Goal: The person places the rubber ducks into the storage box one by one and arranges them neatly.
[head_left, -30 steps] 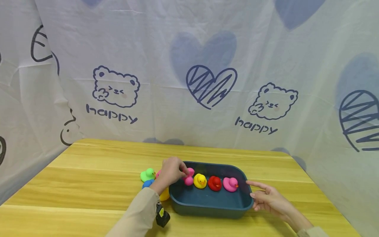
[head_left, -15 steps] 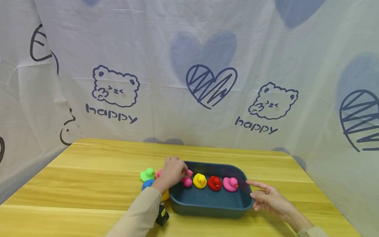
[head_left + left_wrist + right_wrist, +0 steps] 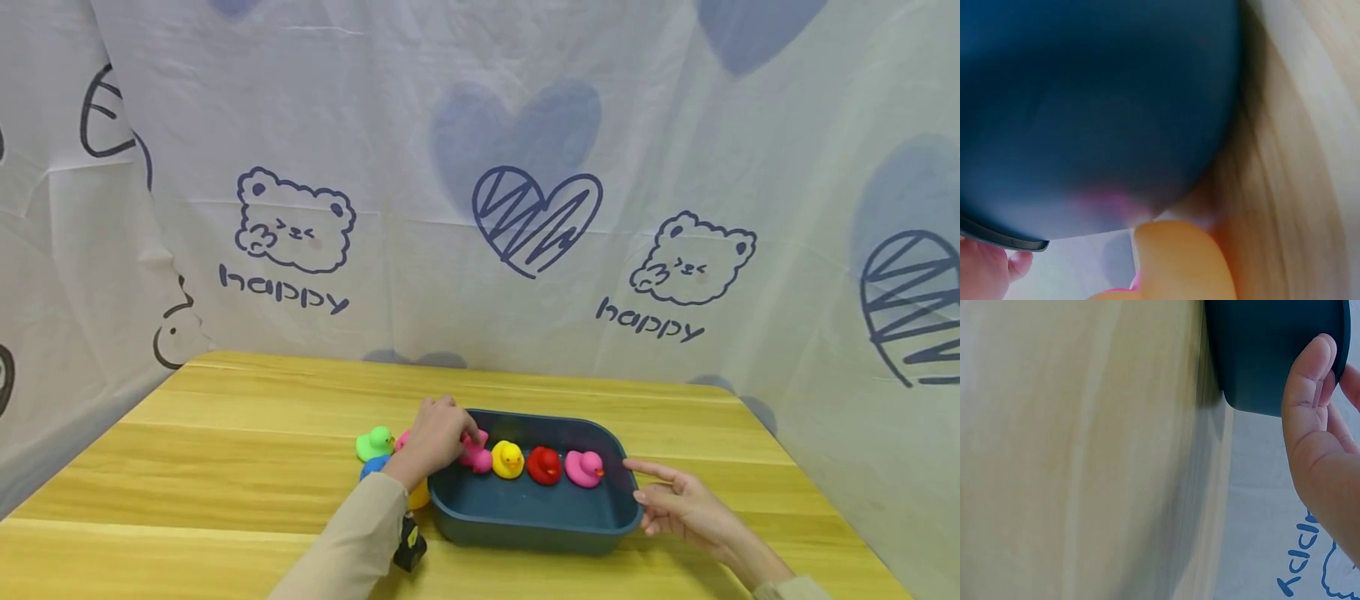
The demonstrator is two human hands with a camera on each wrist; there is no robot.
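it's a curtained-off corner we're looking at, home or studio we can't tell: pale, creased cloth (image 3: 420,325) drops right behind the wood-grain desk (image 3: 247,450) and runs along both sides, all blue hearts (image 3: 517,125), line-drawn bears (image 3: 296,225) and "happy" lettering (image 3: 283,289), closing the spot in.

I've got a glossy pink duck (image 3: 478,458) at lower centre, tilted and partly hidden, the left hand (image 3: 435,437) gripping it inside the left end of a dark teal tub (image 3: 525,535). Beside it, upright in a row: yellow duck (image 3: 507,460), red duck (image 3: 544,466), second pink duck (image 3: 584,469). The right hand (image 3: 686,508) touches the tub's right end.
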